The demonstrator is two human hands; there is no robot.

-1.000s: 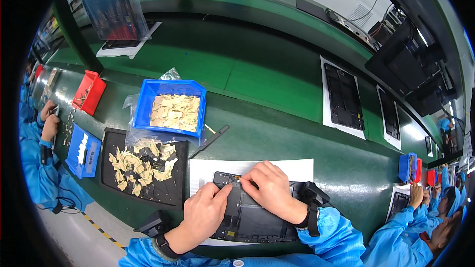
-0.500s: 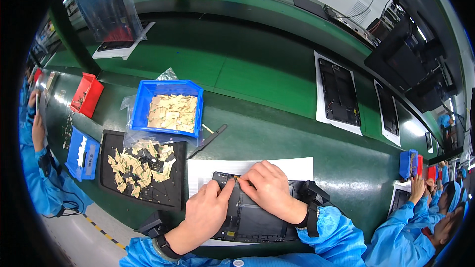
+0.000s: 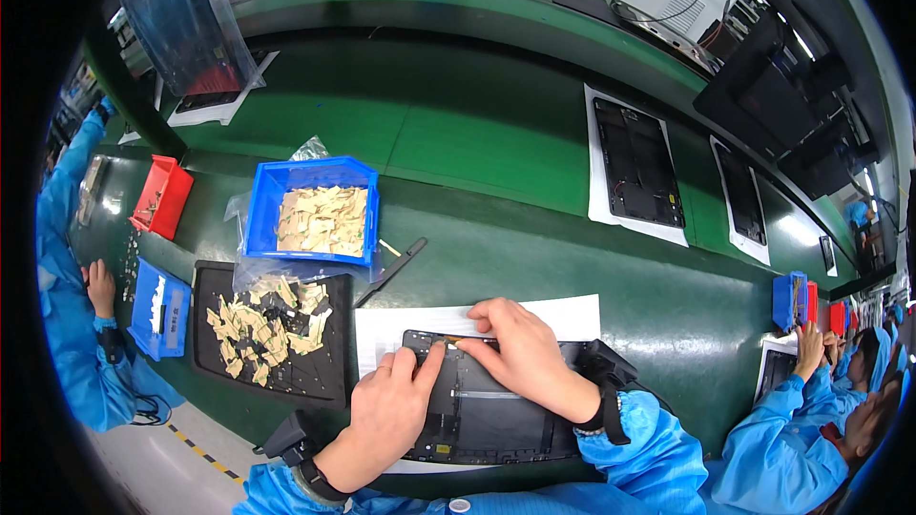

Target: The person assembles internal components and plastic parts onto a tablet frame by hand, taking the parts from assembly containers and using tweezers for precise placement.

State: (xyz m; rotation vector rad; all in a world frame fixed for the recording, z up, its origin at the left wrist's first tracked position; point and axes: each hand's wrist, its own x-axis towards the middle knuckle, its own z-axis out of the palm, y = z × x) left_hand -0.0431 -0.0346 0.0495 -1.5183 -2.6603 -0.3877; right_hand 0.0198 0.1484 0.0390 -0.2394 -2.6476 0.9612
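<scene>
The black shell point(image 3: 506, 424) lies close before me on white paper point(image 3: 572, 317), and both my hands work near its eleven o'clock corner. Half a second ago my right thumb and forefinger met there; now my right hand point(image 3: 525, 355) has them parted, thumb low on the shell's rim, forefinger curled off toward twelve o'clock. My left hand point(image 3: 386, 412) keeps one fingertip down by the same corner; whether it pinches anything, I can't tell. Beyond the black tray point(image 3: 329, 383), toward nine o'clock, a co-worker's hand point(image 3: 98, 288) now rests on the bench.
</scene>
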